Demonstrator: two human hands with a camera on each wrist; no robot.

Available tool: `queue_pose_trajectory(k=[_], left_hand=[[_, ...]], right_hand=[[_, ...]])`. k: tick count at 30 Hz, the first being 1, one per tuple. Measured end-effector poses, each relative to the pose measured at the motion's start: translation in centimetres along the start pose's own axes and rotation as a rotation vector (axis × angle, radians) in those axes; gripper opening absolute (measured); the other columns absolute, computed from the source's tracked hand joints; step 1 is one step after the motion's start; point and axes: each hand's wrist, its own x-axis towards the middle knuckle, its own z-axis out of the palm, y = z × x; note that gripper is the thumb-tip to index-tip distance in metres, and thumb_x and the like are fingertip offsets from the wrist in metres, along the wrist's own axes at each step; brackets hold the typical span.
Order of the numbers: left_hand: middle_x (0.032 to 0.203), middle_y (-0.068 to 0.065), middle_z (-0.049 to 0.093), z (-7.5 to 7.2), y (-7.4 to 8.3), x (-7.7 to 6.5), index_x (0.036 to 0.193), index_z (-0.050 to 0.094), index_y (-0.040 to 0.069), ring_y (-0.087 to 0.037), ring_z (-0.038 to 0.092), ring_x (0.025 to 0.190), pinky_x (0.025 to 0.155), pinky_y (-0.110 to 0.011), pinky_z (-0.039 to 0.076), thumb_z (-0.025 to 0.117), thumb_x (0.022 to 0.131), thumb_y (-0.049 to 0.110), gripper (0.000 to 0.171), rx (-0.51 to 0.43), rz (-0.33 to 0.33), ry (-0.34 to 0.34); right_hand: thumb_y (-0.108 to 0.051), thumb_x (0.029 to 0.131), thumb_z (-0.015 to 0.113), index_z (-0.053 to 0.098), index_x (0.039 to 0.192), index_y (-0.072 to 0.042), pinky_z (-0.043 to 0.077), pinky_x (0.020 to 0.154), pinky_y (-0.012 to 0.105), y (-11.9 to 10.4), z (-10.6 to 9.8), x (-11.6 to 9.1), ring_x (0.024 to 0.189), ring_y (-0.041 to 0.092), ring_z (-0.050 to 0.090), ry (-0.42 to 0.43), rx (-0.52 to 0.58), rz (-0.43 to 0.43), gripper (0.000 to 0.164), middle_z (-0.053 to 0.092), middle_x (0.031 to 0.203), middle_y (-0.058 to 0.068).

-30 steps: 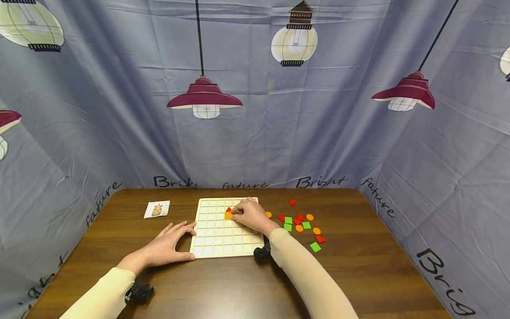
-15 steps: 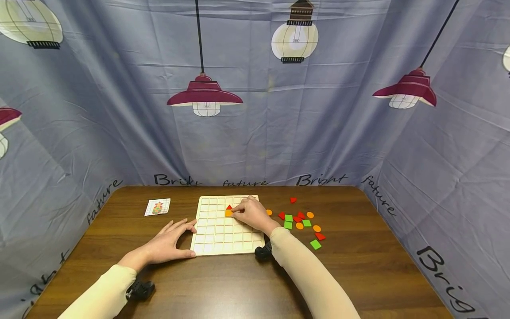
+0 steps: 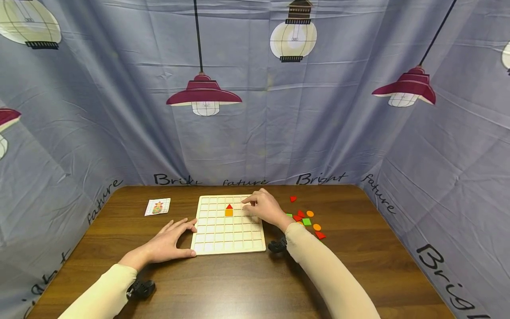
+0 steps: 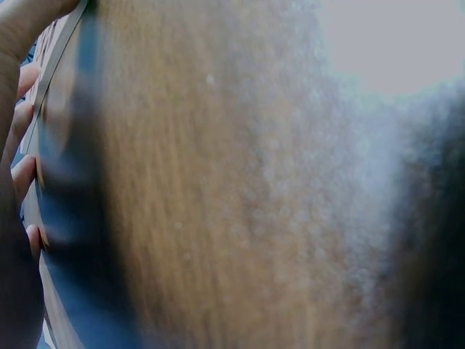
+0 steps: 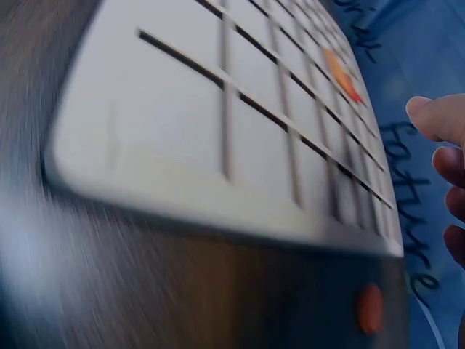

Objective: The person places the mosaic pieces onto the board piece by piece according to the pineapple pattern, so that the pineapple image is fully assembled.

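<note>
A pale wooden grid board [image 3: 227,239] lies flat on the brown table. On its upper part sit an orange square tile [image 3: 229,213] and, just above that, a red triangle tile [image 3: 229,206]. My left hand [image 3: 167,248] rests along the board's left edge, thumb at the near corner and fingers spread higher up. The left wrist view shows its fingertips [image 4: 25,173] against the board's rim. Over the board's upper right, my right hand [image 3: 266,208] hovers with loosely bent fingers and nothing between them; the right wrist view shows its thumb and fingertips apart from the tiles.
Right of the board lie loose tiles: orange circles [image 3: 317,227], green squares [image 3: 306,221] and several red pieces [image 3: 320,235], some hidden behind the right forearm. A small picture card [image 3: 157,206] lies at the back left. A grey-blue curtain [image 3: 255,133] hangs behind the table.
My right hand has let go of the orange square tile and moved right, away from it. The tile stays on the board below the red triangle. My left hand keeps its place.
</note>
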Motion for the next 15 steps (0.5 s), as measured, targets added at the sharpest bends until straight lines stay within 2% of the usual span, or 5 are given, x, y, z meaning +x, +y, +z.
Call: queue_pose_trajectory(k=[5,9,12,15], left_hand=[[0.162,-0.007,0.038,0.1,0.0,0.1,0.127,0.056,0.023,-0.039,0.029,0.150,0.120,-0.066,0.009,0.076,0.084,0.061,0.061,0.014,0.005,0.002],[0.162,-0.007,0.039,0.0,0.0,0.1,0.126,0.057,0.022,-0.038,0.030,0.150,0.120,-0.066,0.010,0.076,0.084,0.062,0.061,0.030,0.005,0.006],[0.162,-0.006,0.039,0.0,0.1,0.2,0.126,0.057,0.022,-0.038,0.030,0.150,0.120,-0.065,0.011,0.076,0.084,0.063,0.061,0.043,0.002,0.004],[0.163,-0.006,0.038,-0.1,0.2,0.2,0.127,0.057,0.022,-0.038,0.030,0.150,0.120,-0.065,0.011,0.075,0.084,0.063,0.062,0.051,0.000,-0.002]], right_hand=[[-0.031,0.098,0.072,0.079,0.116,-0.017,0.041,0.068,0.035,1.6,-2.9,-1.1,0.082,0.016,0.044,0.033,0.035,0.023,0.024,0.060,0.082,-0.011],[-0.031,0.096,0.074,0.079,0.115,-0.021,0.046,0.071,0.036,2.8,-4.9,-2.1,0.085,0.015,0.047,0.064,0.028,0.052,0.021,0.063,0.088,-0.013],[-0.031,0.095,0.075,0.079,0.114,-0.026,0.047,0.072,0.036,3.8,-6.1,-2.9,0.086,0.014,0.048,0.089,0.008,0.072,0.020,0.064,0.090,-0.013],[-0.031,0.095,0.075,0.079,0.114,-0.025,0.046,0.074,0.036,5.1,-7.0,-3.7,0.086,0.015,0.048,0.100,-0.005,0.086,0.020,0.064,0.091,-0.012]])
